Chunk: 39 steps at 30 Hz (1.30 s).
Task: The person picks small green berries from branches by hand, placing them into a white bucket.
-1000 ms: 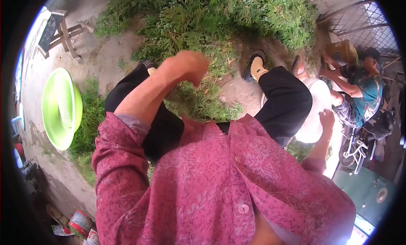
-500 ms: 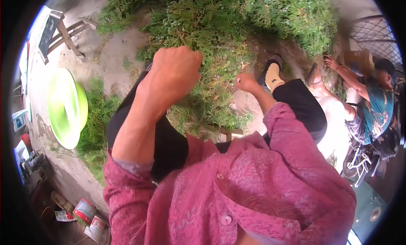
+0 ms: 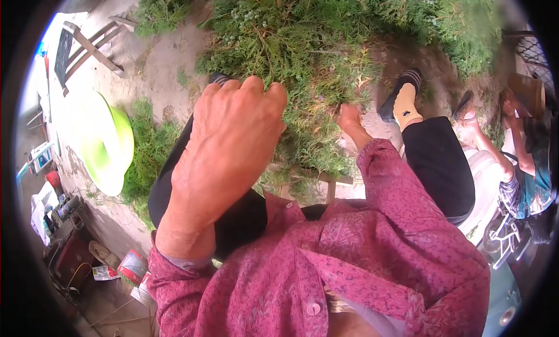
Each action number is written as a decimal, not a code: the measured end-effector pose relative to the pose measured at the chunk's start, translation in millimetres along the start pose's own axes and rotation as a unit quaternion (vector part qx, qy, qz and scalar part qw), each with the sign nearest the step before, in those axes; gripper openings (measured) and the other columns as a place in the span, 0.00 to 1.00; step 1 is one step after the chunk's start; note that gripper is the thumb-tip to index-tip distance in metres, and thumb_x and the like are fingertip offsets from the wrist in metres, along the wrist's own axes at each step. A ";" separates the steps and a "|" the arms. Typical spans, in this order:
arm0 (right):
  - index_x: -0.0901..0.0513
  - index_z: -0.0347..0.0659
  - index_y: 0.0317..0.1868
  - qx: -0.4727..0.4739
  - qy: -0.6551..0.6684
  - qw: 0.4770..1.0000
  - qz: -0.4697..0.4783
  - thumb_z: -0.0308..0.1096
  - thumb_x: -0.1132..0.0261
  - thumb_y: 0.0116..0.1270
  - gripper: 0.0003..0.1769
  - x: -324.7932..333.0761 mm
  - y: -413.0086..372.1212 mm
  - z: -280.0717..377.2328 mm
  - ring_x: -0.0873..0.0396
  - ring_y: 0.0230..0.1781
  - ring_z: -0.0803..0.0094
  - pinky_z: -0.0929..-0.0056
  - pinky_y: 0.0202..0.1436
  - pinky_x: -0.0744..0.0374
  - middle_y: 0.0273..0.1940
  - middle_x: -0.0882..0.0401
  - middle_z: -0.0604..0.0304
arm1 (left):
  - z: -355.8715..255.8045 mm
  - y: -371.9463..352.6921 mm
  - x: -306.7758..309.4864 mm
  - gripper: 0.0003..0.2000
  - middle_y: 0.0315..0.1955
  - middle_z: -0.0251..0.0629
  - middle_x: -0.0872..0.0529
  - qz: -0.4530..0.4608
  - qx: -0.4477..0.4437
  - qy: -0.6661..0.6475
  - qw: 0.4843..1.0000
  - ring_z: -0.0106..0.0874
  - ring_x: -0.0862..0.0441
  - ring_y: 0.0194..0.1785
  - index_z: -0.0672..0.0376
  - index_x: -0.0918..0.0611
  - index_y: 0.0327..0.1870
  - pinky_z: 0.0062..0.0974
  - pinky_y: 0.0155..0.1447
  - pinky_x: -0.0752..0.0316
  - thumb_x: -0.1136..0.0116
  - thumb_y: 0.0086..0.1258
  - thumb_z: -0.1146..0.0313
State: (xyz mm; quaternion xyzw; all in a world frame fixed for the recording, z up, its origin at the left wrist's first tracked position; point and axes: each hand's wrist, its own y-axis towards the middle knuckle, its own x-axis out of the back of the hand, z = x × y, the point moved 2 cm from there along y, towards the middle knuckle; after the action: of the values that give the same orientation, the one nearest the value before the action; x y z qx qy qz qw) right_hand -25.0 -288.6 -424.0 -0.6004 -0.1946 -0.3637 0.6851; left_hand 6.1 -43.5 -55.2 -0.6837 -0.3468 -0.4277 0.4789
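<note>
My left hand (image 3: 233,139) is closed in a fist, raised close to the camera with its back towards me; whatever its fingers grip is hidden. Lower and farther off, my right hand (image 3: 351,117) is also closed, beside the green foliage between my feet. I cannot make out what it holds. Beneath and beyond both hands lies a big heap of leafy evergreen branches (image 3: 279,52), with scale-like leaves and small pale berries or cones.
A bright green plastic basin (image 3: 119,145) leans at the left, near loose greenery (image 3: 152,148). Behind it stands a wooden stool (image 3: 93,49). Cans (image 3: 133,266) and clutter sit at lower left. Another person (image 3: 533,180) sits at the right, near a cardboard box (image 3: 527,92).
My left fist has come nearer to the camera and looks larger. My right hand is slightly lower and farther right. The view has shifted, so the other person is partly cut off.
</note>
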 end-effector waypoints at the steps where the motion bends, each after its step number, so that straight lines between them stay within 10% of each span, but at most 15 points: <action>1: 0.23 0.37 0.36 -0.002 0.001 1.000 -0.002 0.31 0.40 0.51 0.11 -5.0 0.4 -8.0 0.25 0.41 0.48 0.60 0.45 0.26 0.35 0.23 0.42 | -1.4 -0.3 -0.1 0.14 0.30 0.40 0.24 -0.001 -0.003 0.001 1.000 0.39 0.24 0.40 0.57 0.26 0.39 0.35 0.44 0.32 0.40 0.52 0.66; 4: 0.23 0.36 0.33 -0.030 0.141 0.984 -0.107 0.33 0.40 0.53 0.09 -10.4 5.4 -30.5 0.21 0.31 0.56 0.64 0.38 0.24 0.28 0.22 0.45 | -3.7 -0.1 -2.7 0.14 0.30 0.40 0.23 -0.006 -0.010 -0.002 1.000 0.39 0.24 0.40 0.57 0.26 0.40 0.35 0.44 0.31 0.40 0.53 0.65; 6: 0.22 0.37 0.29 -0.170 0.467 0.868 -0.018 0.36 0.39 0.55 0.10 3.3 1.7 -34.6 0.22 0.23 0.70 0.70 0.31 0.24 0.26 0.21 0.53 | -5.2 -0.5 -5.2 0.15 0.30 0.40 0.23 0.001 -0.012 0.005 1.000 0.39 0.24 0.39 0.57 0.26 0.40 0.34 0.44 0.31 0.40 0.53 0.65; 9: 0.22 0.37 0.26 -0.096 0.379 0.919 -0.050 0.40 0.39 0.56 0.13 14.5 19.6 -23.7 0.26 0.17 0.78 0.76 0.26 0.26 0.25 0.22 0.58 | -7.4 -0.2 -5.6 0.15 0.30 0.39 0.23 0.012 -0.010 0.010 1.000 0.38 0.24 0.39 0.57 0.25 0.41 0.34 0.44 0.31 0.40 0.52 0.65; 17: 0.22 0.46 0.33 -0.024 0.069 0.989 -0.125 0.37 0.38 0.46 0.11 22.1 37.2 16.6 0.23 0.35 0.55 0.64 0.40 0.26 0.31 0.21 0.51 | -4.4 1.9 -7.6 0.17 0.30 0.39 0.23 0.015 -0.012 0.002 1.000 0.37 0.23 0.37 0.57 0.25 0.42 0.33 0.43 0.31 0.39 0.51 0.66; 39: 0.26 0.41 0.36 0.137 0.049 0.975 -0.170 0.27 0.40 0.47 0.12 17.3 54.7 33.7 0.26 0.35 0.46 0.56 0.39 0.28 0.31 0.26 0.43 | -2.8 -1.2 -14.1 0.16 0.28 0.38 0.26 0.022 -0.031 0.031 0.999 0.36 0.24 0.35 0.57 0.27 0.38 0.32 0.40 0.32 0.37 0.49 0.67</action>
State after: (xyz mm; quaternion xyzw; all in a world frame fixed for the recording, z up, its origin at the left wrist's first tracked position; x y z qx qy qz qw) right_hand 32.1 -259.9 -442.3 -0.4407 -0.3079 -0.4733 0.6978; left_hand -1.3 -46.7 -67.1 -0.6925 -0.3032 -0.4482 0.4771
